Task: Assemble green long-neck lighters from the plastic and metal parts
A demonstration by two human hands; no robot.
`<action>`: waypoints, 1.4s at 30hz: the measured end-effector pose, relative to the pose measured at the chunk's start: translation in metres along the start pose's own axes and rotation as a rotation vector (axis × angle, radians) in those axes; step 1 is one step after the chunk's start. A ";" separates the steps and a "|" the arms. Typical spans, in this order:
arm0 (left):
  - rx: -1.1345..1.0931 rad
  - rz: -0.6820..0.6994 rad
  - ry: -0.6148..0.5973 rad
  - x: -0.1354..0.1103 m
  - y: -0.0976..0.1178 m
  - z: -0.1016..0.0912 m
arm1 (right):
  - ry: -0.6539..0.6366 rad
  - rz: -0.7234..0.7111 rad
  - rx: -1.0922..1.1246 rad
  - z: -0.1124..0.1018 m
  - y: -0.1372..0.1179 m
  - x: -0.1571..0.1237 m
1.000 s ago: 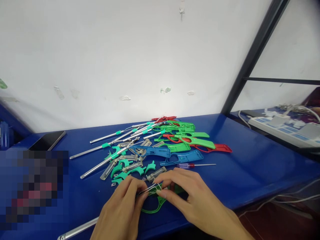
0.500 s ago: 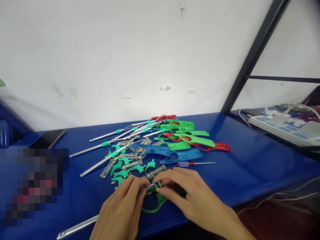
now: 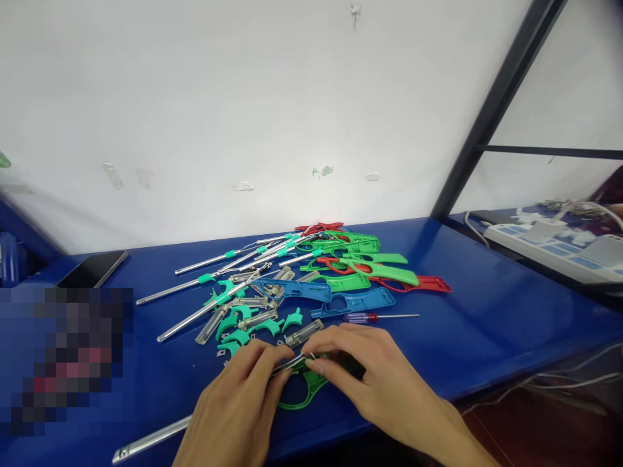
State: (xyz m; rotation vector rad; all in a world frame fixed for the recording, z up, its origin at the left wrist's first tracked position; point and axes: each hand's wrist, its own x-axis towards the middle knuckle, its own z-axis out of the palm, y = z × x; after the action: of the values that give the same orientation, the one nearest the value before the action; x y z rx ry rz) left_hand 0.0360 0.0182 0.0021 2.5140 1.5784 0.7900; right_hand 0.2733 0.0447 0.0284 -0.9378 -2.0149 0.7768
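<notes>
Closest in, the left hand (image 3: 233, 408) is pinching a thin silvery metal strip (image 3: 291, 364) between thumb and forefinger, its grip closed tight on the near end. The right hand (image 3: 384, 383) is curling over a bright green plastic handle shell (image 3: 305, 388) with a trigger loop. Its grip is closed on the shell's body, and the forefinger tip is meeting the strip's far end. The shell is lying flat at the front edge of the glossy blue desk (image 3: 487, 311), right between the two hands.

The shell is looking light, stiff and smooth — likely to skid on that shiny top. The solid body beside the loop is seeming a safer hold than the thin loop rim. The strip is appearing slight and springy, best taken by its edges.

Left of the left hand, a long bare metal tube (image 3: 150, 441) is lying along the desk's front. Just beyond the right hand, a small screwdriver with a clear purple-and-red handle (image 3: 374, 317) is resting. Farther back, teal plastic clips (image 3: 253, 321) are scattering before a heap of green, blue and red handle shells (image 3: 360, 275). Long metal rods with teal collars (image 3: 214, 280) are fanning leftward. A dark phone (image 3: 92, 269) is lying far left, and a white power strip (image 3: 549, 250) is sitting off right. Behind everything, a black metal post (image 3: 491, 110) is slanting up the white wall (image 3: 243, 97).
</notes>
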 end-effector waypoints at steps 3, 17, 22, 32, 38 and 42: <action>0.022 0.054 0.016 0.000 0.001 -0.001 | 0.022 -0.030 -0.004 0.000 -0.001 0.000; 0.388 -0.077 -0.020 0.062 0.011 -0.016 | 0.002 -0.035 -0.023 -0.001 -0.002 -0.001; 0.424 -0.072 -0.034 0.067 0.014 -0.014 | 0.009 -0.046 -0.052 -0.001 -0.003 -0.001; 0.315 0.000 0.233 0.052 0.004 -0.030 | 0.001 -0.059 -0.070 0.001 0.007 -0.001; 0.179 0.042 0.265 0.024 -0.011 -0.048 | 0.030 -0.008 -0.004 -0.002 0.002 -0.001; 0.072 0.053 0.116 0.001 -0.020 -0.045 | 0.019 0.001 0.015 -0.004 0.000 -0.001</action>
State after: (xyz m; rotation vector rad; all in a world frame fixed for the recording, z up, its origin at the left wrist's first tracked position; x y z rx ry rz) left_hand -0.0006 0.0191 0.0354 2.6143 1.6086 0.9182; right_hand 0.2769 0.0444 0.0297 -0.9340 -1.9894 0.7796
